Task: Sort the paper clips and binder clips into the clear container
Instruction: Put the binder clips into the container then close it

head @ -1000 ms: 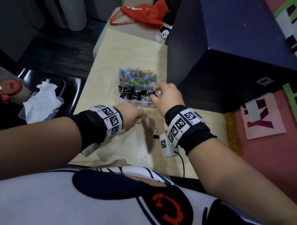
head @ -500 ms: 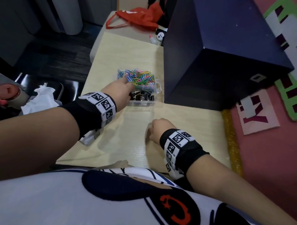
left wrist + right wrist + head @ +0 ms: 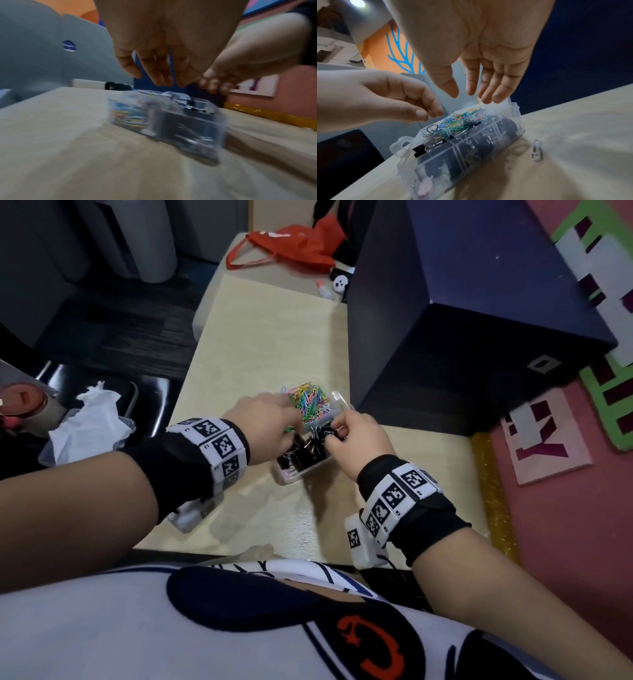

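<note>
Head view, left to right: crumpled white tissue (image 3: 89, 419) lies at nine o'clock off the table edge; the left hand (image 3: 265, 422) and right hand (image 3: 359, 440) meet over the clear container (image 3: 308, 470), which sits on the pale wooden table (image 3: 260, 337) near its centre; a dark blue box (image 3: 462, 320) stands at two o'clock, just beside the container. A red bag (image 3: 294, 246) lies at twelve o'clock on the far end.

Coloured paper clips (image 3: 310, 402) fill the container's far compartments; black binder clips (image 3: 301, 451) fill the near ones.

Left hand: fingers curled downward over the container's left side, thumb pressed toward the fingertips in the right wrist view (image 3: 412, 102); whether it pinches anything cannot be told, the left wrist view being blurred.

Right hand: fingers (image 3: 489, 88) straight and apart, relaxed, hanging just above the container's far rim, holding nothing.

One silver paper clip (image 3: 537, 150) lies loose on the table at the container's right, apart from its wall.
</note>
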